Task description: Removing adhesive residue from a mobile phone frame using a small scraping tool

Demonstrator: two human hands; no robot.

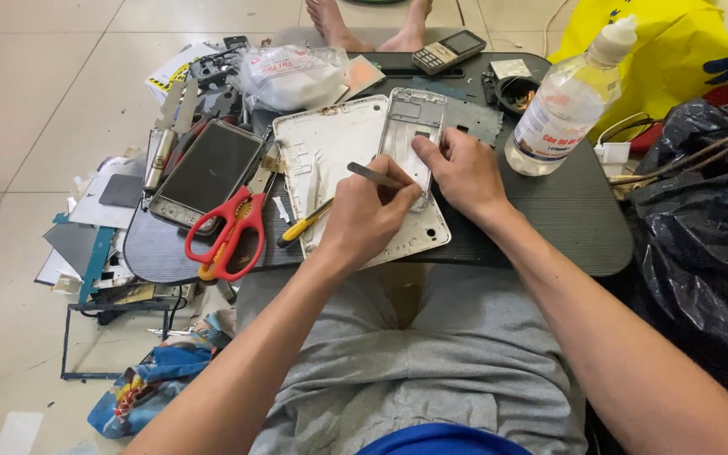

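Left hand [364,221] fingers clamped on thin grey metal pry tool [374,175], tip aimed upper right at silver phone frame [412,135]; right hand [463,171] fingers pressed flat, steadying frame, long axis vertical.

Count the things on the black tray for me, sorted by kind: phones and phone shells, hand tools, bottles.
Phones and shells: 4 (dark phone, keypad phone, big white shell, small frame)
Hand tools: 3 (scissors, screwdriver, tweezers)
Bottles: 1 (bottle)
Total: 8
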